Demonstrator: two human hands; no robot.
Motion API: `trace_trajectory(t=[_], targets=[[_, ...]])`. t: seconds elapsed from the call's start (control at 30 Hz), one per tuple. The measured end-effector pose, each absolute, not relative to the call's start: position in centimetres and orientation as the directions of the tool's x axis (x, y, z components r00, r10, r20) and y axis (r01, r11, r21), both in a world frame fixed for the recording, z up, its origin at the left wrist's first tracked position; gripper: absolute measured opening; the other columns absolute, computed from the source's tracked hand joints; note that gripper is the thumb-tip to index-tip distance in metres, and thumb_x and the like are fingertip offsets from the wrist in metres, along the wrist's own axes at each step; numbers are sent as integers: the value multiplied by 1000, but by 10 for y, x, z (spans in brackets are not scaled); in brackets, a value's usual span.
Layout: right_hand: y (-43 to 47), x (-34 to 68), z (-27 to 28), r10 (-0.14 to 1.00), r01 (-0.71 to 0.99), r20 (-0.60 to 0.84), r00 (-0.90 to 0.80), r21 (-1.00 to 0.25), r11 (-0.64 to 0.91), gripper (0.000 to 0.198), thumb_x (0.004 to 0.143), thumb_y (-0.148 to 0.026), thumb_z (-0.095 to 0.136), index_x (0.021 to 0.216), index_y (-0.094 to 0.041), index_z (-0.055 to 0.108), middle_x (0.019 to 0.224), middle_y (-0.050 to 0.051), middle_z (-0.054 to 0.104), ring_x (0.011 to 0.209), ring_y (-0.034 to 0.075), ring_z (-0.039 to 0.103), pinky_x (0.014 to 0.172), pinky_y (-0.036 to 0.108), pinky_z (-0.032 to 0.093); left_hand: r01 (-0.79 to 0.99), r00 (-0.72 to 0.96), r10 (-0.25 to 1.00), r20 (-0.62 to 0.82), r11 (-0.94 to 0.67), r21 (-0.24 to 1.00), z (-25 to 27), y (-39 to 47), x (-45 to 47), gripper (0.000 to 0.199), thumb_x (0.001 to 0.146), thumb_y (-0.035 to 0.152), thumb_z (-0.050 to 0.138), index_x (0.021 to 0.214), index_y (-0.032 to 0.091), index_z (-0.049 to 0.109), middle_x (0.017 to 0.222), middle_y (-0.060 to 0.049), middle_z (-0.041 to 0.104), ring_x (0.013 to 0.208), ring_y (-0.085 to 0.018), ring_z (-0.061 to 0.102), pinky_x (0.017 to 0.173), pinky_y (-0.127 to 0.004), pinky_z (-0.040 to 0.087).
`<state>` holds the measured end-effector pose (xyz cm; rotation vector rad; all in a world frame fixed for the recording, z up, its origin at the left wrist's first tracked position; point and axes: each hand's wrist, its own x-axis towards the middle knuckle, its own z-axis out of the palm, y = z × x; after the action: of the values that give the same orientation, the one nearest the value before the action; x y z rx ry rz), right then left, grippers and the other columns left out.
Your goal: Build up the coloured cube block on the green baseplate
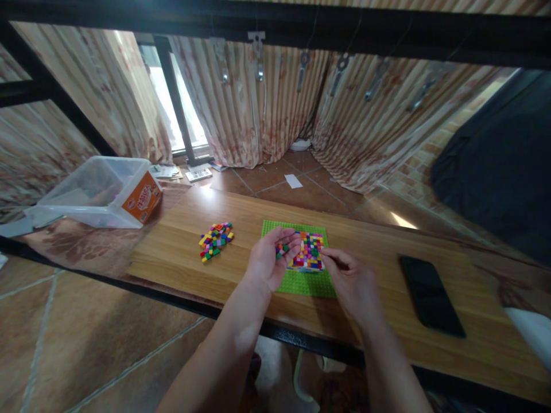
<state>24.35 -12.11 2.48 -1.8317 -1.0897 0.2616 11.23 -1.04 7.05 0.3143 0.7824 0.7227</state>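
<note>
A green studded baseplate (301,284) lies on the wooden board, and a block built of many-coloured toy bricks (310,249) stands on it. My left hand (273,255) is cupped palm up over the plate's left side, with several small loose bricks (282,249) in its curled fingers. At the block's right edge, my right hand (348,275) has thumb and forefinger pinched together. Whatever sits between those fingertips is too small to make out. To the left, a loose pile of coloured bricks (215,241) is spread on the board.
A black phone (431,295) lies on the right of the wooden board (172,246). Beyond the board's left end is a clear plastic bin (99,192) with an orange label. Metal clips (258,57) hang from the dark bar above. Papers (293,181) lie on the tiled floor.
</note>
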Motion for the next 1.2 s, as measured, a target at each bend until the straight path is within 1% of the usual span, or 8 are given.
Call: trace_trajectory(t=[0.1,0.3,0.47,0.6,0.7,0.83,1.07,1.2], targets=[[-121,238,27,800,644,265,538,-742,-187,27,88,-40,57,90,-21,77,90,7,76,78,22,69,74,36,52,-468,493,691,-528,723,509,71,-12,112,33,97,19,46,75,7,66,71,-9,66,62,-11,62,61,-21,54],[-116,234,23,802,756,331,496,-620,-212,32,92,-39,51,90,-20,76,88,7,75,75,22,66,71,35,48,-462,494,690,-529,724,512,72,-13,112,33,97,18,45,74,8,67,71,-9,66,63,-11,61,63,-21,54],[-114,233,20,791,787,373,484,-581,-207,31,93,-39,51,90,-21,76,88,6,75,74,21,66,71,34,48,-468,497,690,-526,724,507,70,-12,112,32,97,17,46,74,8,67,71,-9,67,63,-10,61,63,-21,53],[-112,229,19,769,797,393,504,-554,-239,31,93,-40,51,87,-22,75,85,6,76,74,22,67,71,35,48,-473,512,687,-516,727,498,69,-12,112,31,96,17,48,74,8,67,71,-9,67,63,-11,62,63,-22,53],[-111,227,18,754,778,392,527,-580,-242,31,92,-43,53,85,-22,75,83,7,76,74,22,68,71,34,49,-477,509,686,-519,727,493,69,-11,112,30,96,17,48,74,8,67,71,-8,66,62,-11,61,63,-21,53],[-114,231,18,743,708,338,578,-661,-250,30,88,-47,59,86,-23,76,84,6,78,72,23,70,71,35,51,-475,495,684,-536,730,492,71,-11,111,31,96,17,48,73,8,66,70,-9,67,61,-10,61,62,-20,52],[-117,236,17,704,607,271,657,-744,-280,27,83,-46,63,85,-23,77,85,6,79,76,24,72,74,35,52,-485,494,686,-534,727,485,69,-11,112,31,96,17,48,74,7,67,69,-9,65,63,-11,63,61,-20,53],[-115,235,19,644,554,269,716,-781,-289,28,82,-47,65,82,-21,74,80,5,76,73,22,70,73,34,51,-484,497,682,-537,731,481,69,-10,112,30,96,17,48,73,7,67,69,-9,66,62,-11,63,61,-20,53]])
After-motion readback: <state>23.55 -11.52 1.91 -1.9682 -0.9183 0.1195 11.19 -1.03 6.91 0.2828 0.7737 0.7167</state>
